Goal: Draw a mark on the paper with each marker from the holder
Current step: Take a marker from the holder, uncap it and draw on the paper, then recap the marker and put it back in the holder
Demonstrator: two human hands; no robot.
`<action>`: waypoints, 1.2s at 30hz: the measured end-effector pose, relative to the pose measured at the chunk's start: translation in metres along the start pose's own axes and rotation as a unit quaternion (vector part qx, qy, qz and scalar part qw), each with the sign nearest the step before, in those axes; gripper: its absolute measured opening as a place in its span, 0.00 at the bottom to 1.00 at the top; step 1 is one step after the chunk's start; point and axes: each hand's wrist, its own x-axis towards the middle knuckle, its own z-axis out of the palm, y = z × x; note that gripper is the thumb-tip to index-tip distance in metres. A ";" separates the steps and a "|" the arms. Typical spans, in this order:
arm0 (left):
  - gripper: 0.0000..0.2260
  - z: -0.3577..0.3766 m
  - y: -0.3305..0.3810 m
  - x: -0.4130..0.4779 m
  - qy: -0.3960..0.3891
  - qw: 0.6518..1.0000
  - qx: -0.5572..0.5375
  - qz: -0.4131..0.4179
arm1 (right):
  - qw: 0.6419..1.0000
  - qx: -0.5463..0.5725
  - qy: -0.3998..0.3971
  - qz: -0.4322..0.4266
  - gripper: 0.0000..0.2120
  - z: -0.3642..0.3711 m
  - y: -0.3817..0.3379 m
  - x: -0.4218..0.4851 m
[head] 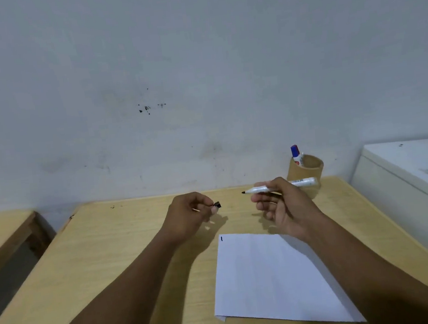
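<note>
While uncapped, marker (pixel 281 186) level in right hand (pixel 281 207), tip leftward toward left hand (pixel 189 214)'s pinched cap (pixel 217 204).

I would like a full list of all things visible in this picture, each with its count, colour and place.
paper sheet: one, white, on the table in front of the person, with one short dark mark at its far left corner
uncapped marker: one, white body, black tip pointing left, in the right hand
marker cap: one, black, in the left hand's grip
capped marker: one, white with blue cap, standing in the holder
holder: one, tan cylinder, far right of the table
table: one, light wood
white unit: one, right of the table
left hand: one
right hand: one
</note>
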 end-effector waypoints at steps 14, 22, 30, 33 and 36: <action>0.08 0.034 0.061 0.026 -0.128 0.987 -0.091 -0.036 | 0.995 -0.007 0.034 -0.098 0.08 -0.018 -0.013 -0.004; 0.07 0.043 0.064 0.029 -0.132 0.987 -0.091 -0.026 | 0.996 -0.002 0.023 -0.091 0.10 -0.023 -0.007 0.000; 0.08 0.061 0.067 0.034 -0.083 0.981 -0.177 0.007 | 0.988 0.136 -0.001 -0.074 0.08 -0.022 -0.007 0.005; 0.10 0.070 0.066 0.034 -0.067 0.981 -0.182 0.011 | 0.985 0.161 0.000 -0.068 0.07 -0.021 -0.006 0.008; 0.08 0.073 0.066 0.035 -0.066 0.981 -0.180 0.013 | 0.987 0.144 0.005 -0.070 0.07 -0.021 -0.004 0.011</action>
